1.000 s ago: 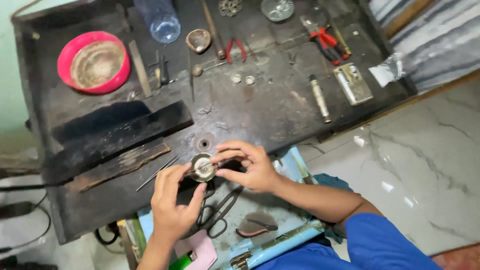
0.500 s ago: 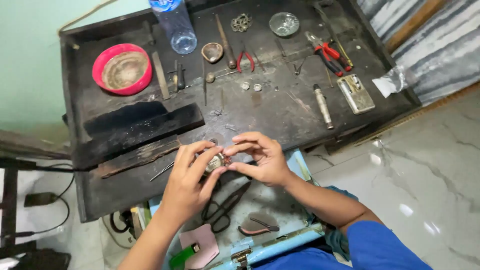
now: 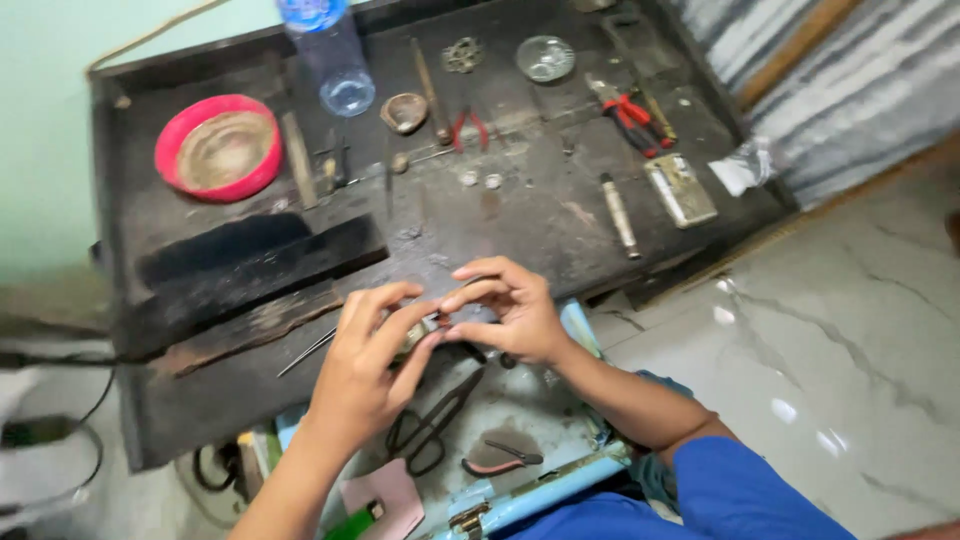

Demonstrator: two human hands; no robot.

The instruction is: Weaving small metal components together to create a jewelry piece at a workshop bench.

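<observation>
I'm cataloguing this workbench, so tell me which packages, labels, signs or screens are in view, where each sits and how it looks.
Plastic bottle: bench's far edge, clear, with a blue label band.
Crumpled wrapper: bench's right edge, clear and whitish.
No signs or screens are visible.

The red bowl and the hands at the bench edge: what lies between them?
In the head view, a black block lies on the dark bench between the red bowl and the left hand.

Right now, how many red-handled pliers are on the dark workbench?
2: small red-handled pliers near the middle back, beside the clear plastic bottle's right; larger red-handled pliers far right back. Others may be hidden.
</observation>
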